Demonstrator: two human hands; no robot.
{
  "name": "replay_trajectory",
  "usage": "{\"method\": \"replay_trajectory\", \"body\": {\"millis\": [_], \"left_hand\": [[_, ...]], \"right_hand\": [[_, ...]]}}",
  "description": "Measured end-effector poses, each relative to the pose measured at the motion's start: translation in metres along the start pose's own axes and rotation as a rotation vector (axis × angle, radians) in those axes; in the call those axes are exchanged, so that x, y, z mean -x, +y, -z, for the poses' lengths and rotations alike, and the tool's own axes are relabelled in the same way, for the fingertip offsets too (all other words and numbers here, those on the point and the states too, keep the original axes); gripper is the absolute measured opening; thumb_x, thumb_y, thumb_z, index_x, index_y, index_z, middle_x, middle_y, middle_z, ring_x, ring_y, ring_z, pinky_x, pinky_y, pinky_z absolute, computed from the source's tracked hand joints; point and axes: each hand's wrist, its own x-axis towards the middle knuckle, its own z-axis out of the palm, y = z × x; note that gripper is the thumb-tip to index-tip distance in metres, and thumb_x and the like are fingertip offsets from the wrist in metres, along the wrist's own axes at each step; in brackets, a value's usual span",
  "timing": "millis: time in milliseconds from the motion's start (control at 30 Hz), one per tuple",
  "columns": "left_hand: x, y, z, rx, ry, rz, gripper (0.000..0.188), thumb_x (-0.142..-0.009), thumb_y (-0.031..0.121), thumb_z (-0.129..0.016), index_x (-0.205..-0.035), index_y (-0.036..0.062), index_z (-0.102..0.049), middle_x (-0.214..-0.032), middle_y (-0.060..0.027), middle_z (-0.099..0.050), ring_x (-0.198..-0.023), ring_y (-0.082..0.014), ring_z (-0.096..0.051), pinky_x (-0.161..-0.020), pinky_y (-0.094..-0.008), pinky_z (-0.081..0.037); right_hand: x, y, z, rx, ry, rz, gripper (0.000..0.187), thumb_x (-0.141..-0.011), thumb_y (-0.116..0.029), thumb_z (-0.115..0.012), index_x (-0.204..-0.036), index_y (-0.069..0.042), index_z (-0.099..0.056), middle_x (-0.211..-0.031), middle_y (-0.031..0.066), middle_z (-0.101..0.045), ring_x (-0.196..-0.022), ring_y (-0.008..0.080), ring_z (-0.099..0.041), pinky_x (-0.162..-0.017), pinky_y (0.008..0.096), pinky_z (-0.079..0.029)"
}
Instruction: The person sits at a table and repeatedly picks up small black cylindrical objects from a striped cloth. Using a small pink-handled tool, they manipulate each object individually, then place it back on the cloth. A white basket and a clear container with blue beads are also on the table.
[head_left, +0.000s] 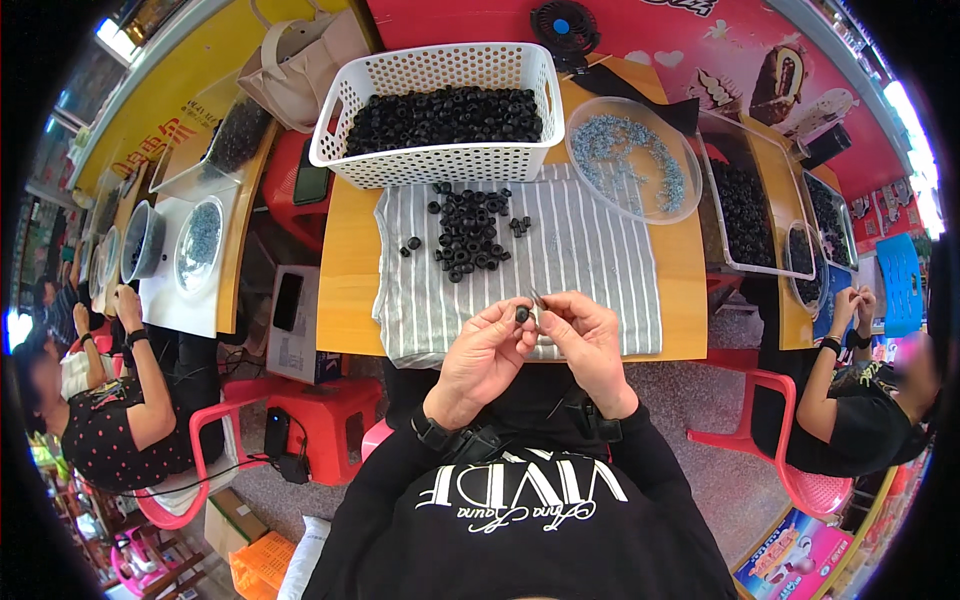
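My left hand pinches a small black rubber ring between thumb and fingertips. My right hand is close beside it, gripping a thin metal screw whose tip points at the ring. Both hands hover over the near edge of a grey striped cloth. A loose heap of black rings lies on the cloth further away. Behind it stands a white perforated basket full of black rings. A clear round dish of silvery screws sits to the right of the basket.
The cloth covers a small yellow table. A person sits at the left by a white table with bowls, another at the right by trays of black parts. Red and pink plastic stools stand around.
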Motion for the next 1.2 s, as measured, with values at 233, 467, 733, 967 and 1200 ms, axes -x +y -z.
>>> {"method": "replay_trajectory", "body": {"millis": [233,467,733,967,1200], "left_hand": [[0.000,-0.004,-0.003,-0.027,0.013,0.005,0.020,-0.098,0.010,-0.056,-0.113,-0.0032,-0.061,-0.094,-0.0078,-0.065,-0.079,-0.0146,-0.062,-0.072,-0.0252,-0.051],[0.000,-0.004,0.009,-0.022,-0.057,0.034,0.023,-0.097,0.010,-0.057,-0.116,-0.0028,-0.060,-0.095,-0.0085,-0.064,-0.080,-0.0160,-0.062,-0.074,-0.0260,-0.050],[-0.003,0.002,0.002,0.018,-0.006,0.053,0.027,-0.093,0.002,-0.057,-0.119,-0.0047,-0.058,-0.100,-0.0115,-0.064,-0.090,-0.0191,-0.061,-0.085,-0.0312,-0.050],[-0.003,0.002,0.001,-0.367,-0.022,-0.129,0.023,-0.089,-0.002,-0.064,-0.112,-0.0031,-0.063,-0.103,-0.0084,-0.067,-0.093,-0.0170,-0.064,-0.086,-0.0294,-0.050],[-0.008,-0.007,-0.006,-0.765,-0.006,-0.318,0.024,-0.086,-0.007,-0.065,-0.110,-0.0029,-0.063,-0.104,-0.0090,-0.067,-0.094,-0.0167,-0.066,-0.077,-0.0265,-0.053]], "right_hand": [[-0.008,0.006,-0.002,0.169,0.002,0.069,0.014,-0.088,0.002,-0.066,-0.101,0.004,-0.061,-0.081,0.0030,-0.063,-0.069,0.0052,-0.062,-0.062,0.0210,-0.051],[-0.006,0.012,-0.011,-0.071,0.072,-0.046,0.008,-0.091,-0.001,-0.063,-0.098,0.004,-0.062,-0.082,0.0034,-0.064,-0.065,0.0043,-0.060,-0.054,0.0196,-0.047],[-0.004,0.022,0.010,-0.156,0.149,-0.009,0.016,-0.094,-0.010,-0.064,-0.104,0.002,-0.065,-0.085,0.0006,-0.064,-0.068,0.0025,-0.054,-0.054,0.0171,-0.039],[-0.001,0.014,0.023,0.083,0.192,0.053,0.014,-0.093,-0.009,-0.066,-0.101,0.002,-0.065,-0.082,-0.0028,-0.060,-0.069,0.0004,-0.048,-0.056,0.0184,-0.036],[0.003,0.020,0.034,0.328,0.224,0.180,0.012,-0.091,-0.005,-0.067,-0.099,0.003,-0.064,-0.081,-0.0021,-0.058,-0.069,0.0026,-0.049,-0.060,0.0203,-0.039]]}}
